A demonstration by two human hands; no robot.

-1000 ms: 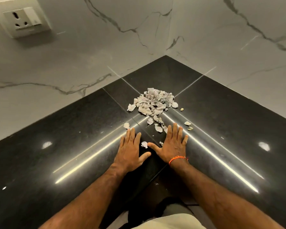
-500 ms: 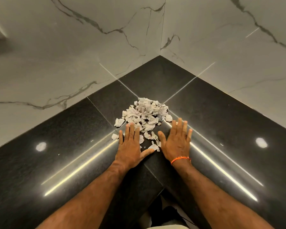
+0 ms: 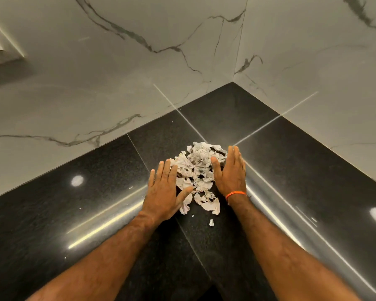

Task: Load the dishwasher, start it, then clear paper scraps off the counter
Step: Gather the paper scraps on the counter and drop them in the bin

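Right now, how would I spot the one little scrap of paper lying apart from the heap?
Start at the glossy black stone counter in the corner of the white marble walls. The flat left hand and right hand flank the crumpled pale paper heap. The small white stray scrap lies nearer the person, alone between the forearms, touching nothing.

You see no readable text, label, brand, number or sign. Paper scraps (image 3: 199, 168), heaped near counter's back corner, show faint grey print, too small and crumpled to read. Switch plate (image 3: 0, 51) at wall's left edge bears no legible marking.
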